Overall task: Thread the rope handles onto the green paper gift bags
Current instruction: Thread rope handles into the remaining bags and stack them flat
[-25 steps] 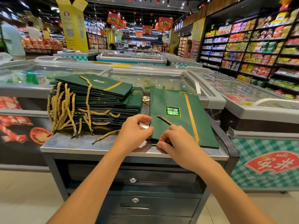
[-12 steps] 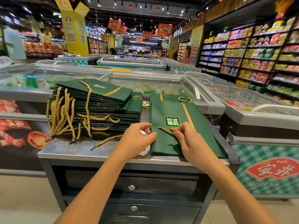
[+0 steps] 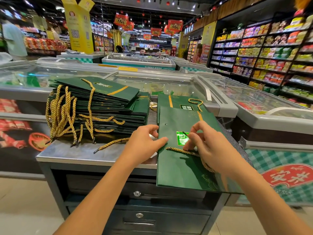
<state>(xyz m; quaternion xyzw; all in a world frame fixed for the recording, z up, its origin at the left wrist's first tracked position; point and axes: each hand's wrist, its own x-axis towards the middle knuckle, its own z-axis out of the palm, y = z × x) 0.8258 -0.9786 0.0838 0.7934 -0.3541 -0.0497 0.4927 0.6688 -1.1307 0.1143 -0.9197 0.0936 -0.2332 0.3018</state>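
Head view: the green bag (image 3: 177,170) lies flat at the counter's (image 3: 67,153) right end, its lower part hanging past the near edge. The left hand (image 3: 145,141), fingers flat, presses the bag's left side. The right hand (image 3: 208,146) pinches the dark tip of a gold rope (image 3: 183,150) trailing across the bag. I'd aim that tip at the small hole (image 3: 165,124) by the bag's far left corner, keeping the bag pinned. The overhang could let it slide off. The stack of bags (image 3: 105,102) crowds the left, with bare metal along the near edge.
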